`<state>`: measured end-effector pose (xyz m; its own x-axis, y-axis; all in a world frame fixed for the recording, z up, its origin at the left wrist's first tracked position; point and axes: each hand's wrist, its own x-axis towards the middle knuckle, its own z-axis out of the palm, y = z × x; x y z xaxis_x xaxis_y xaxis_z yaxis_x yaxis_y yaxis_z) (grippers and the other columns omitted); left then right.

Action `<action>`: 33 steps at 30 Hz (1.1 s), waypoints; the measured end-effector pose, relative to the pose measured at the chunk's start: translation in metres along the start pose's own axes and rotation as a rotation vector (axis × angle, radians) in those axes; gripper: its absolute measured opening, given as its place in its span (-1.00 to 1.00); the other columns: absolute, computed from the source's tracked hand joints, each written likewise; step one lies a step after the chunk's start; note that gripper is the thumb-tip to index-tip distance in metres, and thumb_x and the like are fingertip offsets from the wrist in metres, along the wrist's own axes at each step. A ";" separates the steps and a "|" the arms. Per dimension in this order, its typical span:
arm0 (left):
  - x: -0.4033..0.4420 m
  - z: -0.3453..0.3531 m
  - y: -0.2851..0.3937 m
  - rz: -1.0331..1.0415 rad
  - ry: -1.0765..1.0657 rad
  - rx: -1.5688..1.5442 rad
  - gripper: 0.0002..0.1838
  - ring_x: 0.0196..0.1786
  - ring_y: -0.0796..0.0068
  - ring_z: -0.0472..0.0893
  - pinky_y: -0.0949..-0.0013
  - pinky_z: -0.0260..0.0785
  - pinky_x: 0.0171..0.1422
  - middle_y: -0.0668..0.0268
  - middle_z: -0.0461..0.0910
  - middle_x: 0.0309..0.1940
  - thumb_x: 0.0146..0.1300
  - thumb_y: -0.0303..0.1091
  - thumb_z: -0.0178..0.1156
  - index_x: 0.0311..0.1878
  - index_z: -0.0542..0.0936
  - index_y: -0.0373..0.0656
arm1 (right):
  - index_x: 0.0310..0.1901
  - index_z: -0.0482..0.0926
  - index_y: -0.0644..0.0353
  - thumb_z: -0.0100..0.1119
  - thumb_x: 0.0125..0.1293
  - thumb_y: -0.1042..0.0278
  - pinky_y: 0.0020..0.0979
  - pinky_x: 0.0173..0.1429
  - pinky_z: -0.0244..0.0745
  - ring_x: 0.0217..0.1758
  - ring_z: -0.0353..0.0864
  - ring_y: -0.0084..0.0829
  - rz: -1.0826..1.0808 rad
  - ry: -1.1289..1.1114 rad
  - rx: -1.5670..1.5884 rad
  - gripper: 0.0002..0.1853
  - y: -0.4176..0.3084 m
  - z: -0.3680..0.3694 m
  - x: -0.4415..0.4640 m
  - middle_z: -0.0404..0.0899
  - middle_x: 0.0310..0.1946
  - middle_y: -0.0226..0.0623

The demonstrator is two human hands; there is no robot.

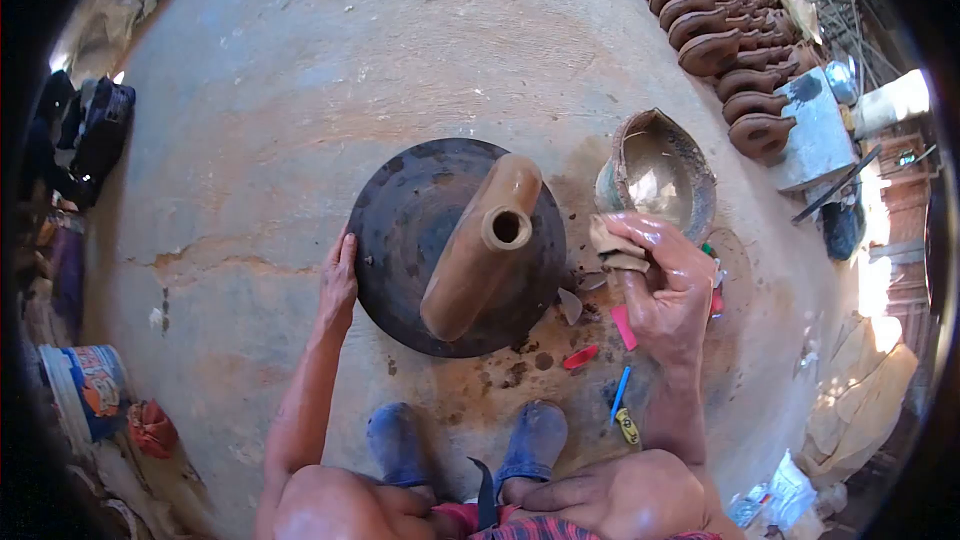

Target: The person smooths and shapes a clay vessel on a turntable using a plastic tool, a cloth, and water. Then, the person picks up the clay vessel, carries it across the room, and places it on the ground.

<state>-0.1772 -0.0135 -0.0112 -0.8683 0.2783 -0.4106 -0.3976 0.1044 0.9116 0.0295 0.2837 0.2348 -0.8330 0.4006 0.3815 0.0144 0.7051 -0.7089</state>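
Note:
A dark round turntable stands on the floor in front of me. On it is a smooth brown clay vessel, long and rounded from above, with a short round neck open toward me. My left hand rests at the turntable's left edge, fingers stretched along the rim. My right hand, wet and shiny, pinches a folded tan cloth. It is just in front of a worn bowl of cloudy water, right of the turntable. Whether the hand touches the bowl I cannot tell.
Below my right hand lie a pink strip, a red piece, a blue stick and a yellow-handled tool. Several clay vessels line the upper right beside a pale block. A bucket is at left.

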 end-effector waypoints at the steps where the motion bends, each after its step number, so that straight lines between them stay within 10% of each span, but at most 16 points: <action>1: 0.004 0.000 0.005 0.009 -0.031 -0.016 -0.41 0.50 0.41 0.44 0.39 0.19 0.59 0.23 0.50 0.49 0.70 -0.06 0.02 0.58 0.39 -0.23 | 0.04 0.73 0.38 0.26 0.14 0.80 -0.38 0.18 0.63 0.02 0.78 -0.34 0.001 0.016 0.015 -0.61 -0.012 0.003 0.008 0.79 -0.03 -0.15; 6: 0.024 -0.006 0.002 0.078 -0.128 0.024 -0.41 0.42 0.40 0.48 0.38 0.22 0.55 0.23 0.56 0.42 0.68 -0.02 0.04 0.56 0.43 -0.22 | 0.06 0.69 0.23 0.38 0.05 0.68 -0.20 0.07 0.70 -0.01 0.78 -0.05 -0.315 -0.088 -0.046 -0.54 -0.034 0.017 0.039 0.74 -0.01 -0.11; 15: 0.001 -0.005 0.002 0.023 -0.028 0.050 -0.41 0.42 0.42 0.48 0.39 0.23 0.54 0.26 0.57 0.41 0.69 -0.02 0.04 0.55 0.44 -0.23 | -0.08 0.71 0.23 0.36 0.04 0.62 -0.20 -0.09 0.70 -0.17 0.77 -0.13 -0.267 -0.285 -0.136 -0.66 -0.044 -0.002 0.020 0.73 -0.17 -0.15; 18: 0.003 -0.010 -0.005 0.037 -0.043 0.035 -0.40 0.41 0.44 0.50 0.40 0.24 0.53 0.25 0.58 0.40 0.68 -0.01 0.04 0.56 0.44 -0.23 | -0.16 0.80 0.27 0.26 0.12 0.65 -0.38 -0.16 0.67 -0.23 0.81 -0.35 -0.030 -0.059 -0.078 -0.75 -0.018 -0.018 -0.001 0.78 -0.24 -0.11; 27: 0.022 -0.015 0.001 0.051 -0.043 0.182 -0.36 0.40 0.43 0.51 0.39 0.23 0.54 0.25 0.59 0.39 0.66 0.05 0.05 0.53 0.45 -0.27 | -0.25 0.71 0.28 0.29 0.20 0.31 0.06 0.02 0.65 -0.11 0.74 0.23 0.774 -0.275 -0.641 -0.79 0.168 -0.046 -0.136 0.73 -0.23 0.19; 33: 0.036 -0.012 0.001 0.134 -0.096 0.235 -0.36 0.39 0.36 0.51 0.34 0.22 0.54 0.19 0.59 0.38 0.67 0.08 0.01 0.51 0.48 -0.28 | -0.17 0.73 0.25 0.31 0.27 0.20 0.15 0.07 0.67 -0.08 0.73 0.34 0.819 -0.173 -0.811 -0.73 0.204 -0.037 -0.185 0.74 -0.19 0.26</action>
<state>-0.2123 -0.0144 -0.0254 -0.8720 0.3925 -0.2926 -0.1916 0.2763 0.9418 0.2071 0.3751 0.0416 -0.4742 0.8683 -0.1453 0.8803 0.4650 -0.0943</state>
